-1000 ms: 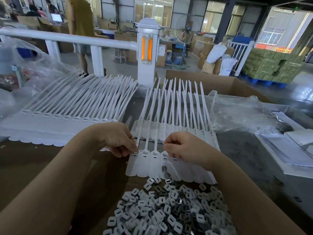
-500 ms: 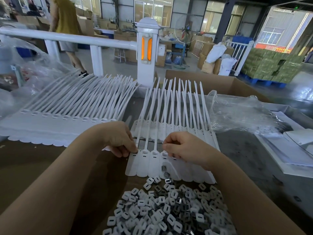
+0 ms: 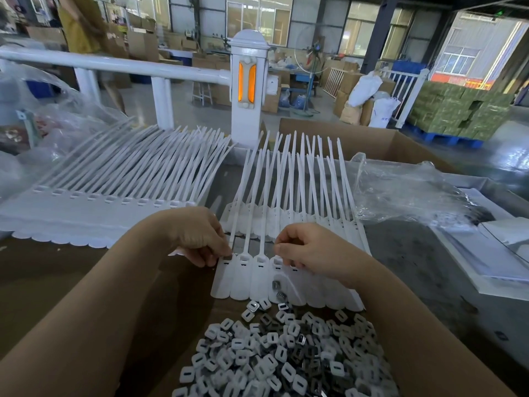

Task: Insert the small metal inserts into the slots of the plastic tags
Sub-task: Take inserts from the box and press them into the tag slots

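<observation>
A: Head view, near: pile of inserts (image 3: 282,365), small, light, likely slippery; pinch by the edges.

B: Hands?

A: Left hand (image 3: 200,239) curled, pinching a dark insert at the leftmost tag's slot. Right hand (image 3: 309,253) curled on the tag strip (image 3: 243,277), steadying it. Tags thin, bendy; hold near the heads. Far left: another strip (image 3: 94,207).
</observation>
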`<action>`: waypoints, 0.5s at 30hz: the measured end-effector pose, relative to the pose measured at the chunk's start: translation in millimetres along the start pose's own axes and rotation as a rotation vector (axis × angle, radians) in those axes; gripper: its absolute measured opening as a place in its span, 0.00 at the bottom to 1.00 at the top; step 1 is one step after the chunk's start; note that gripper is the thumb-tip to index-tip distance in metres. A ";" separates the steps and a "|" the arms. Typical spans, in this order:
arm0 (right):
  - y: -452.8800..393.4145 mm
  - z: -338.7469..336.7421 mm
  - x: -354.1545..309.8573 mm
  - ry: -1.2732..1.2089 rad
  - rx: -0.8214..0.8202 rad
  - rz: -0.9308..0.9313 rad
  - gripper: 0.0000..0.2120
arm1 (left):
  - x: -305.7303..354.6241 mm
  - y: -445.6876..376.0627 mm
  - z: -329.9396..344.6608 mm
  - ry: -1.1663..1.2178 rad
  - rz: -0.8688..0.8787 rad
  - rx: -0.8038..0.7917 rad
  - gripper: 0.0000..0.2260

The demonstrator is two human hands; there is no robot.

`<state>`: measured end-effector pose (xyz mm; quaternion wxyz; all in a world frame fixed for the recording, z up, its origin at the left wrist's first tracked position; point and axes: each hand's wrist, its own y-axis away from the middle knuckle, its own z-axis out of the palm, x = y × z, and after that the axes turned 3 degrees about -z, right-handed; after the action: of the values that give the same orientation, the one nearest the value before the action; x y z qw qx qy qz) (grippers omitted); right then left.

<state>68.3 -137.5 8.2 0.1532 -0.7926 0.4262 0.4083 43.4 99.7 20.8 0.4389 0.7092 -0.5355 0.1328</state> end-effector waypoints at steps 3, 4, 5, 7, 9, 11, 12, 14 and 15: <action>0.3 0.1 0.1 0.024 -0.011 0.001 0.04 | 1.8 -0.5 1.9 -0.031 -0.013 -0.011 0.06; 0.3 0.1 0.3 0.029 -0.012 0.001 0.04 | 1.9 -0.6 1.8 -0.035 -0.014 -0.012 0.06; 0.3 0.1 0.2 0.031 -0.012 0.001 0.04 | 1.6 -0.4 1.5 -0.034 -0.014 -0.013 0.06; 0.5 0.0 0.2 0.028 -0.012 0.000 0.04 | 0.0 0.4 -0.4 -0.013 -0.007 -0.021 0.06; 0.6 -0.1 0.3 0.026 -0.012 -0.001 0.04 | -1.4 1.0 -2.3 0.014 0.002 -0.033 0.06; 0.6 -0.1 -0.1 0.024 -0.018 -0.007 0.04 | -1.4 0.4 -2.0 0.002 0.004 -0.035 0.06; 0.7 -0.4 -0.4 0.022 -0.023 -0.015 0.04 | -0.8 -0.6 -0.7 -0.014 0.002 -0.032 0.05; 1.8 -1.5 -2.3 0.009 -0.045 -0.042 0.02 | 0.7 -2.9 1.8 -0.039 -0.005 -0.019 0.05; 2.5 -2.1 -3.7 0.003 -0.068 -0.063 0.01 | 1.2 -3.8 2.5 -0.045 -0.006 -0.014 0.05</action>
<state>66.3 -138.2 12.6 0.1385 -0.8110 0.3871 0.4163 46.6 97.2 18.4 0.4321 0.7104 -0.5441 0.1117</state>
